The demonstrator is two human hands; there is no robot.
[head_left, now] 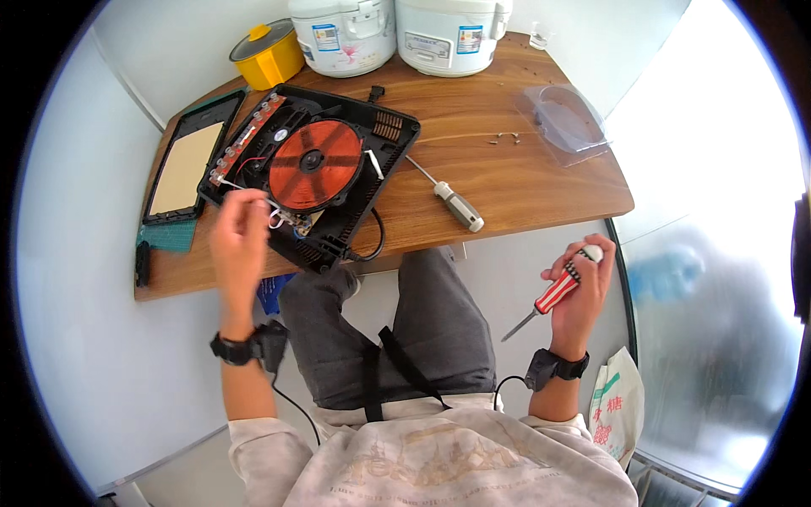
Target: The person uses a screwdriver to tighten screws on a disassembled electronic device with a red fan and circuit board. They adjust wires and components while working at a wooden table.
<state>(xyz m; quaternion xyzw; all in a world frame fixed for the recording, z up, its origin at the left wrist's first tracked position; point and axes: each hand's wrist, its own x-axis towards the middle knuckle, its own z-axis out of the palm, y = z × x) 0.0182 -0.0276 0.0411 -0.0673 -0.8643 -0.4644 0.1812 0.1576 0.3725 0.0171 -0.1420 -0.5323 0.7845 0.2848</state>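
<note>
An opened induction cooker [393, 127] lies tilted on the desk, its black shell showing a round copper-coloured coil [317, 160] and a strip circuit board [249, 135]. Over its near left edge is my left hand [240, 232], fingers drawn together beside thin wires; what they pinch, if anything, is hidden. My right hand [583, 291] is off the desk's front edge at the right, wrapped round a screwdriver [557, 291] with a red-and-white striped handle. Its blade points down and left, touching nothing. A second screwdriver [459, 208], grey and white, rests right of the cooker.
At the left lies a black-framed panel [187, 169] on a green cutting mat [173, 237]. A yellow pot [269, 55] and two white rice cookers [346, 38] line the back. Several screws [507, 137] and a clear plastic tray [566, 122] sit at the right.
</note>
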